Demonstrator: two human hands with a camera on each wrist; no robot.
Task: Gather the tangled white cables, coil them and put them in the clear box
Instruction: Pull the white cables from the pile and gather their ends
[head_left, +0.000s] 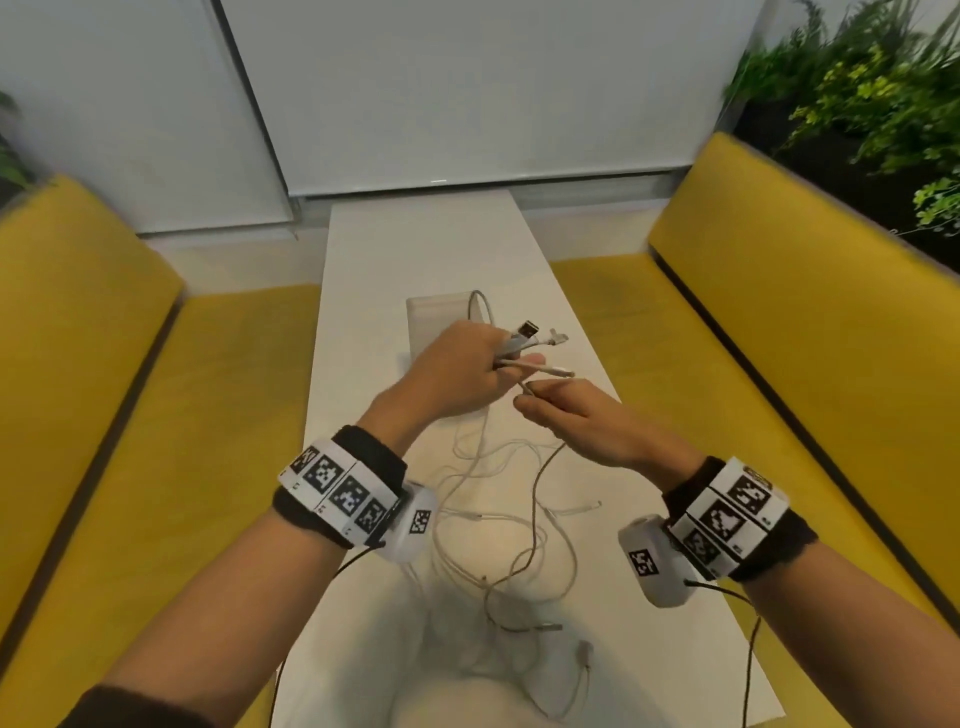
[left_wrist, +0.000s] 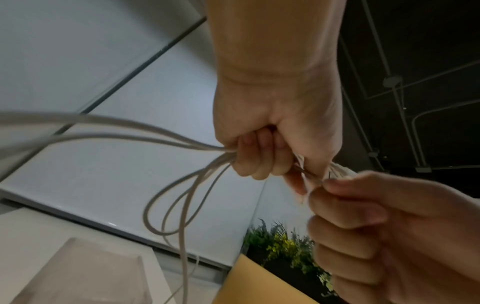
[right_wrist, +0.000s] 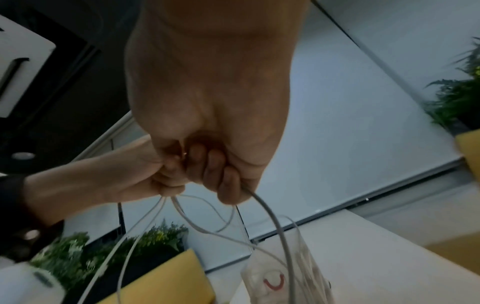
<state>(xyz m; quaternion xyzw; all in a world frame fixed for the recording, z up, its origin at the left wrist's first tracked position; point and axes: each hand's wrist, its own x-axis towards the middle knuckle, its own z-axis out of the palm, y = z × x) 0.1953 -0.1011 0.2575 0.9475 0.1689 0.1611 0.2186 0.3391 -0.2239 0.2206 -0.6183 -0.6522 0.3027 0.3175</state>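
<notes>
My left hand (head_left: 493, 358) is raised over the white table (head_left: 363, 415) and grips a bundle of white cable ends (head_left: 540, 343), a USB plug sticking out of the fist. In the left wrist view the left hand's (left_wrist: 259, 164) fingers curl round several strands that loop down (left_wrist: 176, 205). Just beside it, my right hand (head_left: 535, 397) pinches one cable end; the right wrist view shows the right hand (right_wrist: 207, 176) curled on a grey-white cable (right_wrist: 272, 224). The remaining tangle (head_left: 509, 525) trails down onto the table. The clear box (head_left: 436, 317) stands behind my left hand.
Yellow benches (head_left: 130, 415) (head_left: 779, 364) flank the narrow table on both sides. A white blind covers the far wall, and green plants (head_left: 857, 93) stand at the back right. Loose cable plugs (head_left: 584, 649) lie near the table's front edge.
</notes>
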